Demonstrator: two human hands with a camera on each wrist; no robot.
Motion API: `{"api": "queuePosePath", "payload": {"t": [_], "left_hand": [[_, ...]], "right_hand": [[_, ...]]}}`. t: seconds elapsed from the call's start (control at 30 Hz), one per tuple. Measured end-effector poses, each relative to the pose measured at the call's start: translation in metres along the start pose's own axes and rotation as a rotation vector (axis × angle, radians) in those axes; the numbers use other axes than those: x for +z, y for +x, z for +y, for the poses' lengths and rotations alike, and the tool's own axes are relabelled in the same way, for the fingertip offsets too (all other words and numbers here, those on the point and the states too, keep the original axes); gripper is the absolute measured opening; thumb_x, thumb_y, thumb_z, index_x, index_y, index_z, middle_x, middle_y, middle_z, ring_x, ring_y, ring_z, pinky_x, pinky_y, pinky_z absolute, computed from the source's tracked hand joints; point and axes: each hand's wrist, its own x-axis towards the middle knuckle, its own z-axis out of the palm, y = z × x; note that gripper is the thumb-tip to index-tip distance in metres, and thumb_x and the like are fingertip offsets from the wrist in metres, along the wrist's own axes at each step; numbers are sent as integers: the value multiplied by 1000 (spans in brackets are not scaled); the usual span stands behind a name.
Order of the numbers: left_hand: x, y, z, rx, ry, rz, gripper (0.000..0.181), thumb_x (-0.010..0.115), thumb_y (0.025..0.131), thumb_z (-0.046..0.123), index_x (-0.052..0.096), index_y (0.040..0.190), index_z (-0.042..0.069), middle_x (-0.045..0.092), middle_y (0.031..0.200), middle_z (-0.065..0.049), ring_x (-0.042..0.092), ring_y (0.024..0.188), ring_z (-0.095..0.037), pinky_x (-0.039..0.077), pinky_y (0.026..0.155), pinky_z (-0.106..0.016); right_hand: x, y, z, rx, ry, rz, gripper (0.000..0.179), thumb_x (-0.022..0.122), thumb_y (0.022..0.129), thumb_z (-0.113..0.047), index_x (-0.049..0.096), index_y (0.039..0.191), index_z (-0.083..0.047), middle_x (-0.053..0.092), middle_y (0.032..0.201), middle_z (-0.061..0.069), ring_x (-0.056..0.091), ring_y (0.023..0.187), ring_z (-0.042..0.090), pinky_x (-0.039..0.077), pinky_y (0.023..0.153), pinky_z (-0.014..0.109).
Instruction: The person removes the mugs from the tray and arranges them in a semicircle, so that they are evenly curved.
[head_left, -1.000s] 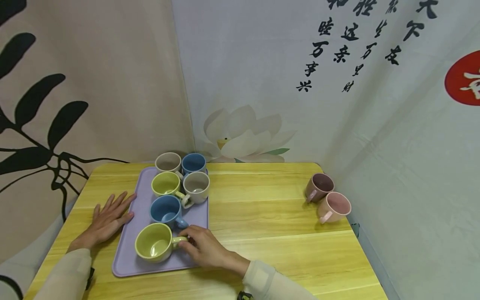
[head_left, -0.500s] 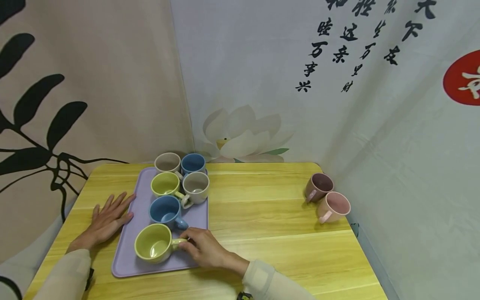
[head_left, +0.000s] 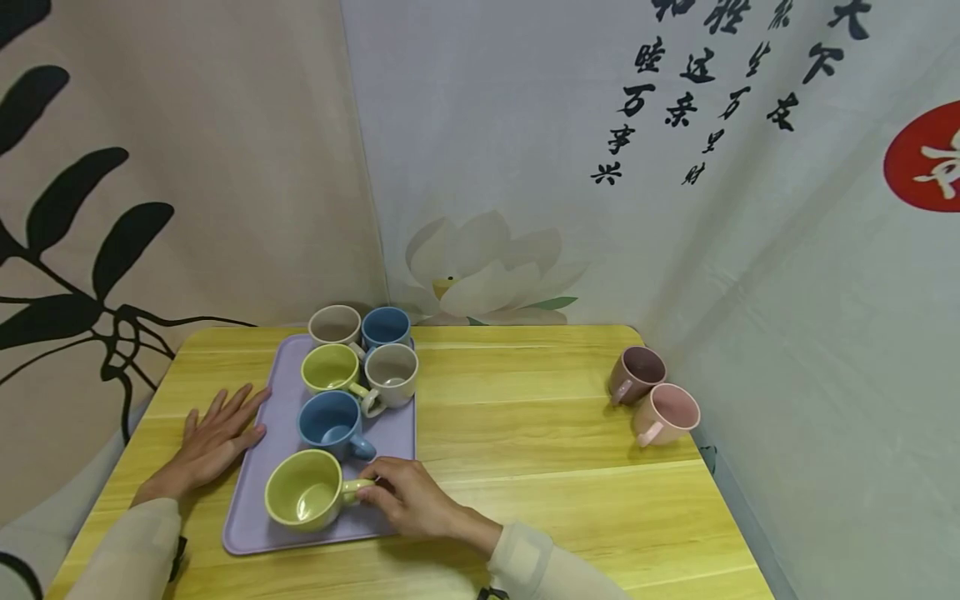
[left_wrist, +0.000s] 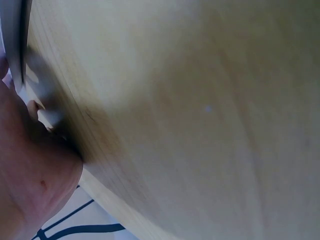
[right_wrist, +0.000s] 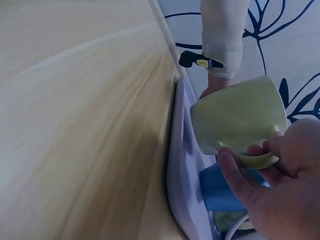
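Observation:
At the front of the lilac tray (head_left: 247, 521), my right hand (head_left: 416, 500) pinches the handle of a yellow-green mug (head_left: 303, 492) between thumb and fingers. The right wrist view has this mug (right_wrist: 237, 117) with its base close over the tray and the fingers around its handle (right_wrist: 257, 160). A blue mug (head_left: 330, 423) stands just behind it. Spread fingers of my left hand (head_left: 213, 446) reach the tray's left edge, the palm over the table. The left wrist view shows only part of that hand (left_wrist: 35, 170) beside the wooden surface.
Farther back on the tray stand another yellow-green mug (head_left: 330, 367), a grey mug (head_left: 392, 373), a beige mug (head_left: 335, 325) and a second blue mug (head_left: 386, 327). A mauve mug (head_left: 637, 375) and a pink mug (head_left: 669, 414) stand near the table's (head_left: 517, 417) right edge.
The yellow-green mug has shifted slightly to the left and toward me, its handle still pinched by my right hand. My left hand stays in place.

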Motion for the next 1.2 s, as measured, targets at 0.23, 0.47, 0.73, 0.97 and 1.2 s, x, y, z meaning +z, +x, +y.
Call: {"api": "queuePosePath", "payload": {"t": [0.23,0.47,0.73,0.97,1.2], "left_hand": [[0,0,1,9,-3,5,71,45,120,48,22,182,20,9,188,-32,-5,170,-68,-9,123,-94],[-1,0,2,0,-2,-4,72,45,120,49,22,182,19,8,187,-32,-5,170,-68,-10,123,-94],[0,0,1,-9,6,-5,72,44,120,50,22,181,19,8,187,-32,-6,170,-67,-10,123,-94],[0,0,2,-9,-2,-2,72,45,120,49,22,181,17,8,187,-32,-7,171,-67,-12,124,-93],[0,-1,4,-8,-11,-5,73,45,120,49,22,181,16,7,187,-33,-8,170,-68,-14,124,-93]], "right_hand": [[-12,-4,-10,19,71,-9,14,67,114,-14,76,118,-4,82,106,10,65,92,-7,56,83,7],[-28,-9,-14,31,164,6,17,64,115,-15,75,116,-3,82,106,14,79,92,7,63,80,14],[-52,-14,-22,78,261,35,18,64,115,-13,72,118,3,78,112,22,84,97,25,70,86,29],[-74,-21,-21,88,298,116,19,62,116,-12,71,122,3,79,113,24,85,97,38,70,87,27],[-96,-31,-14,136,279,221,22,63,116,-11,71,123,8,79,114,27,84,96,44,71,87,30]]}}
